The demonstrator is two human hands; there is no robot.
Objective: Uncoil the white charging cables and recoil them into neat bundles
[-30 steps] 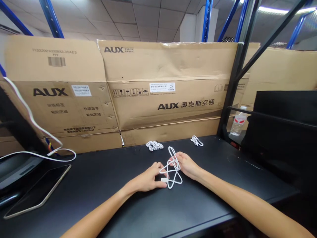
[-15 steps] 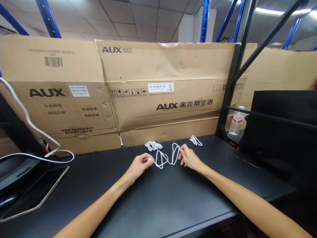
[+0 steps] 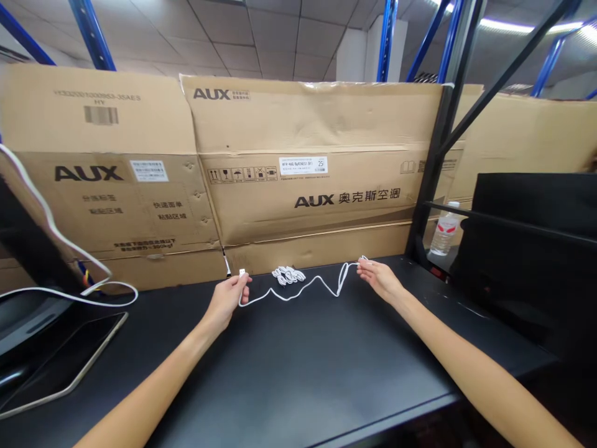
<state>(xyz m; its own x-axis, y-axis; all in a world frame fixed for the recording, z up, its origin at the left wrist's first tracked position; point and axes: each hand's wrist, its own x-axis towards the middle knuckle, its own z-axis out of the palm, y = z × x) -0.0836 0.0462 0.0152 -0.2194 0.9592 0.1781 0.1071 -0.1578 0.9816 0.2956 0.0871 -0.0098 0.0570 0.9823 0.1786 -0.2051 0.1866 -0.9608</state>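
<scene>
A thin white USB cable (image 3: 288,298) stretches between my two hands over the black desk, wavy in the middle and looped near the right end. My left hand (image 3: 227,298) is closed on its plug end, with the USB plug (image 3: 242,272) poking up above the fingers. My right hand (image 3: 379,278) pinches the cable near its other end, just right of the loop (image 3: 342,279). Behind the stretched cable lies a bundled white cable (image 3: 288,275). A second bundle at the back right is mostly hidden behind my right hand.
Large cardboard sheets (image 3: 308,218) stand along the back of the black desk (image 3: 289,367). A tablet (image 3: 65,361) lies at the left below a hanging white cord (image 3: 51,218). To the right are a black metal post (image 3: 431,162) and a water bottle (image 3: 445,230).
My hands have moved apart, left hand to the left and right hand to the right and slightly up. The cable's coils have pulled out into a long wavy line.
</scene>
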